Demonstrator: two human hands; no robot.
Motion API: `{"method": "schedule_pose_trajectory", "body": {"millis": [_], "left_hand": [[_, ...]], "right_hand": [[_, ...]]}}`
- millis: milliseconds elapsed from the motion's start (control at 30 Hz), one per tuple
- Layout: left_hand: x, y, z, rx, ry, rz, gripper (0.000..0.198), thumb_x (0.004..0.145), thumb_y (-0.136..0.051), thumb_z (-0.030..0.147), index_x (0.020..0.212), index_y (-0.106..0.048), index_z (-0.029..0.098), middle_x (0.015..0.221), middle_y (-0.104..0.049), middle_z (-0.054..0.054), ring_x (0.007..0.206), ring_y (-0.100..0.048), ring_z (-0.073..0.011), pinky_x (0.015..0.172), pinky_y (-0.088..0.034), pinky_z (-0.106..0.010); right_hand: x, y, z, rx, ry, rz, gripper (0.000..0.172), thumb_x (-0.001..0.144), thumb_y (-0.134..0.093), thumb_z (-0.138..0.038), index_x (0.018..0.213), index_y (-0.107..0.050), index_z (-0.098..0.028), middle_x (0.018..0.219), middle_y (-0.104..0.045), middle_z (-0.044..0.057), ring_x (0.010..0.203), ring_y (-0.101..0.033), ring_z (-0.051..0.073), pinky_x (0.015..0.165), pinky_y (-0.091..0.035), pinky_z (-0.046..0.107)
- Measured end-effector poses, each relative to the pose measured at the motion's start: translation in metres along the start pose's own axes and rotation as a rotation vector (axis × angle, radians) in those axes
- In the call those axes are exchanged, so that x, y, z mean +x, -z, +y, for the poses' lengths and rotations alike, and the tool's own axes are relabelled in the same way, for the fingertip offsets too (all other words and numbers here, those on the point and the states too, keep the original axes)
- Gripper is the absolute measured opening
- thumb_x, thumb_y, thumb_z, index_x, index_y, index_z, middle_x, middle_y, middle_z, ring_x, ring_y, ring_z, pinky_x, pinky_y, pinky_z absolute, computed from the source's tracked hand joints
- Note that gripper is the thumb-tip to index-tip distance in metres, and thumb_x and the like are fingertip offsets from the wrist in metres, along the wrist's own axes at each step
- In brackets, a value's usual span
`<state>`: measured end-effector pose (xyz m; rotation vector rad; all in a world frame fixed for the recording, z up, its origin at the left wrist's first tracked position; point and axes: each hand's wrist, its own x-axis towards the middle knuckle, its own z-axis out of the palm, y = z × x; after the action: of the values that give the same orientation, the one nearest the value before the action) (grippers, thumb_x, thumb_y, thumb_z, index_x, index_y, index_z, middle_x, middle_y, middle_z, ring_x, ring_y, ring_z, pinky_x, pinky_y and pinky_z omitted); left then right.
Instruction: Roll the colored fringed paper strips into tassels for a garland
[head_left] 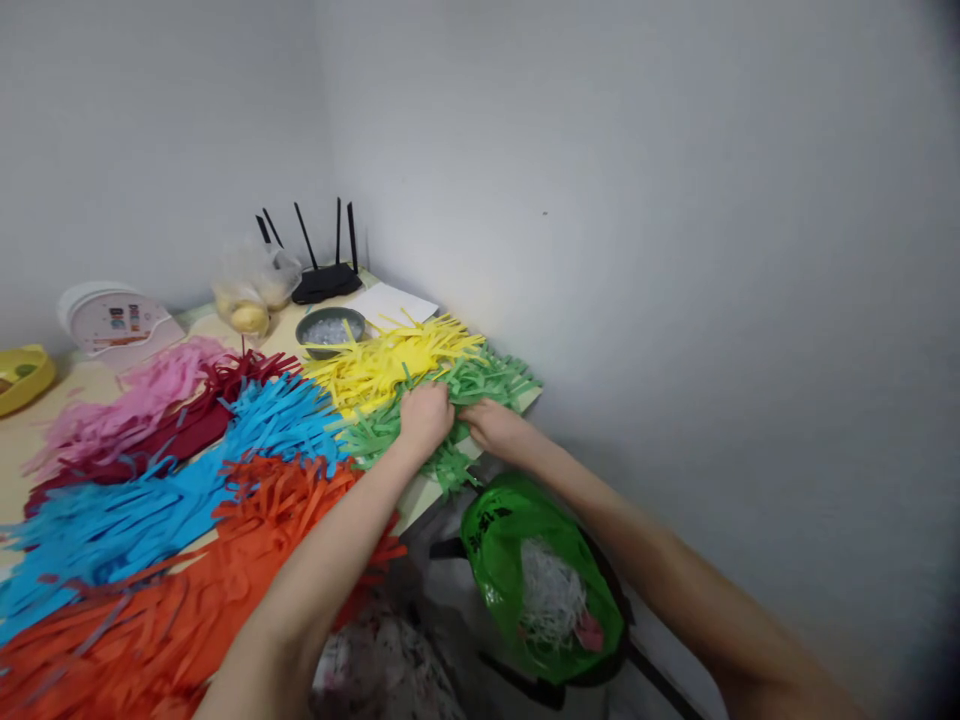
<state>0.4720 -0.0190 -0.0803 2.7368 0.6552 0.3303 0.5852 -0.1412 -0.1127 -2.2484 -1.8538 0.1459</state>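
Both my hands rest on a pile of green paper strips (491,380) at the table's right corner. My left hand (425,415) is closed in a fist around some of the green strips. My right hand (487,425) lies beside it with fingers curled into the same pile, pinching strips. A pile of yellow paper strips (390,362) lies just beyond the green one. To the left are piles of blue strips (187,480), orange strips (172,610), dark red strips (187,415) and pink strips (142,395).
A grey bowl of small clear pieces (330,330) stands behind the yellow pile, with white paper (394,300), a black router (326,280), a plastic bag (255,285), a kitchen scale (116,320) and a yellow dish (22,375). Below the table edge hangs a green bag (510,540) holding scraps.
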Motion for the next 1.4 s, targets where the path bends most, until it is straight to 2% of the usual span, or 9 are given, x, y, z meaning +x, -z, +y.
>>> {"method": "schedule_pose_trajectory", "body": {"millis": [233, 500, 633, 767, 867, 967, 1033, 1133, 1400], "left_hand": [[-0.003, 0.048, -0.018, -0.273, 0.083, 0.384, 0.007, 0.084, -0.05, 0.018, 0.086, -0.056, 0.019, 0.1, -0.062, -0.008, 0.096, -0.058, -0.0201, 0.087, -0.044, -0.031], [-0.022, 0.12, -0.089, -0.672, 0.262, 0.743, 0.006, 0.076, -0.051, 0.016, 0.071, -0.051, 0.018, 0.068, -0.055, 0.003, 0.064, -0.053, -0.012, 0.063, -0.043, -0.021], [-0.063, 0.172, -0.139, -0.77, 0.312, 0.865, 0.006, 0.074, -0.052, 0.017, 0.068, -0.052, 0.017, 0.061, -0.052, 0.005, 0.056, -0.05, -0.0095, 0.056, -0.04, -0.019], [-0.139, 0.221, -0.177, -0.761, 0.283, 1.01, 0.005, 0.073, -0.057, 0.018, 0.069, -0.055, 0.016, 0.062, -0.056, 0.004, 0.058, -0.052, -0.0096, 0.058, -0.041, -0.019], [-0.202, 0.236, -0.182, -0.457, 0.273, 0.973, 0.003, 0.075, -0.059, 0.017, 0.072, -0.058, 0.016, 0.068, -0.062, 0.001, 0.065, -0.057, -0.0125, 0.064, -0.045, -0.022], [-0.251, 0.231, -0.171, -0.148, 0.322, 0.805, 0.006, 0.078, -0.056, 0.013, 0.08, -0.06, 0.018, 0.079, -0.068, -0.002, 0.077, -0.062, -0.017, 0.074, -0.047, -0.027], [-0.276, 0.223, -0.162, 0.019, 0.354, 0.677, 0.01, 0.08, -0.054, 0.012, 0.085, -0.06, 0.018, 0.085, -0.07, -0.004, 0.082, -0.063, -0.0203, 0.078, -0.047, -0.032], [-0.311, 0.216, -0.157, 0.19, 0.324, 0.527, 0.012, 0.082, -0.053, 0.012, 0.089, -0.059, 0.019, 0.088, -0.07, -0.006, 0.085, -0.063, -0.0233, 0.081, -0.046, -0.036], [-0.368, 0.228, -0.196, -0.132, 0.427, 0.526, 0.029, 0.075, -0.049, 0.008, 0.096, -0.064, 0.02, 0.097, -0.072, -0.004, 0.092, -0.066, -0.0205, 0.083, -0.049, -0.03]], "right_hand": [[-0.003, -0.03, -0.015, -0.081, -0.117, 0.03, 0.046, 0.087, -0.04, -0.005, 0.13, -0.055, -0.002, 0.123, -0.064, 0.024, 0.11, -0.061, 0.028, 0.099, -0.044, 0.038], [0.008, -0.02, -0.022, -0.083, -0.26, -0.054, 0.046, 0.085, -0.042, -0.008, 0.127, -0.061, -0.008, 0.11, -0.073, 0.018, 0.1, -0.069, 0.025, 0.09, -0.05, 0.031], [0.007, -0.01, -0.022, -0.087, -0.297, -0.067, 0.046, 0.084, -0.039, -0.01, 0.121, -0.066, -0.011, 0.102, -0.076, 0.015, 0.094, -0.071, 0.025, 0.084, -0.053, 0.033], [0.001, 0.02, -0.038, -0.107, -0.301, -0.075, 0.029, 0.079, -0.046, -0.013, 0.08, -0.073, -0.021, 0.071, -0.074, 0.013, 0.067, -0.071, 0.029, 0.063, -0.054, 0.039], [0.0, 0.047, -0.103, -0.041, -0.255, 0.157, 0.021, 0.087, -0.051, -0.033, 0.081, -0.069, -0.026, 0.078, -0.074, 0.016, 0.062, -0.068, 0.032, 0.057, -0.051, 0.043], [0.009, 0.06, -0.217, 0.211, 0.229, 0.575, 0.026, 0.091, -0.052, -0.035, 0.115, -0.061, -0.027, 0.105, -0.072, 0.013, 0.093, -0.068, 0.03, 0.082, -0.053, 0.045], [0.025, 0.056, -0.295, 0.307, 0.565, 0.646, 0.045, 0.088, -0.058, -0.029, 0.132, -0.05, -0.025, 0.124, -0.065, 0.013, 0.12, -0.056, 0.032, 0.101, -0.044, 0.05], [0.059, 0.038, -0.374, 0.314, 0.72, 0.601, 0.052, 0.085, -0.057, -0.017, 0.137, -0.047, -0.019, 0.136, -0.056, 0.015, 0.133, -0.042, 0.032, 0.107, -0.038, 0.052], [0.097, 0.04, -0.392, 0.326, 0.78, 0.218, 0.036, 0.069, -0.048, -0.004, 0.098, -0.065, -0.018, 0.095, -0.072, 0.009, 0.088, -0.064, 0.025, 0.082, -0.048, 0.036]]}}
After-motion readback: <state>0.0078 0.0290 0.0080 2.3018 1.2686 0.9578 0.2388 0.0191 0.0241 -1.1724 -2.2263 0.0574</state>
